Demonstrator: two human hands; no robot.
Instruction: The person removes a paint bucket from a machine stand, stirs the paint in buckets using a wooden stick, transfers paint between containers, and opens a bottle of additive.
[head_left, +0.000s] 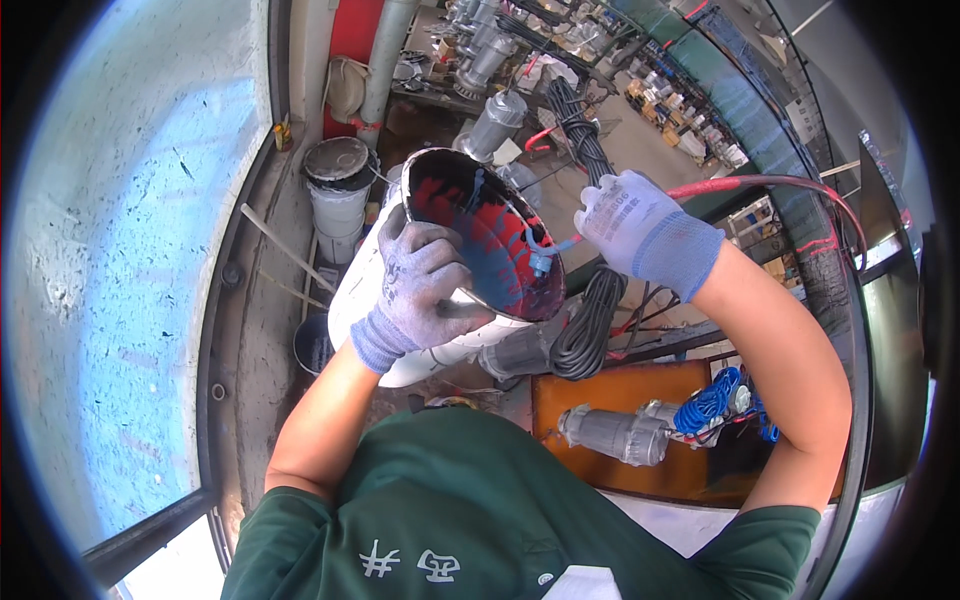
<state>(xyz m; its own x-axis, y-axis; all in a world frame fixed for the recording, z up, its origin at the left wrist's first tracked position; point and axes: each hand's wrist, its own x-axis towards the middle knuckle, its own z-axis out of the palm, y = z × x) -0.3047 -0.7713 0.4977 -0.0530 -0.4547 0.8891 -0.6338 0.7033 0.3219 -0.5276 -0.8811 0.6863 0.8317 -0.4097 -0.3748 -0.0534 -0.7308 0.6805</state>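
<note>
A white bucket (375, 285) leans in front of me, its mouth tilted toward the right. Red, blue and dark paint coats its inner wall. My left hand (425, 275), in a paint-stained grey glove, grips the bucket's near rim. Over the bucket's right edge, my gloved right hand (630, 220) is closed around what looks like a spray gun (540, 262), crusted with blue paint. Its blue hooked end reaches into the bucket's mouth; the rest is hidden by my fingers. A red hose (760, 183) runs off to the right behind that hand.
Grey cylindrical motors (495, 125) with coiled black cables (590, 325) stand beyond and beside the bucket. Another motor (615, 435) with blue wire lies on an orange-brown surface at right. A lidded paint bucket (338, 215) stands at left, near a paint-spattered pane (150, 250).
</note>
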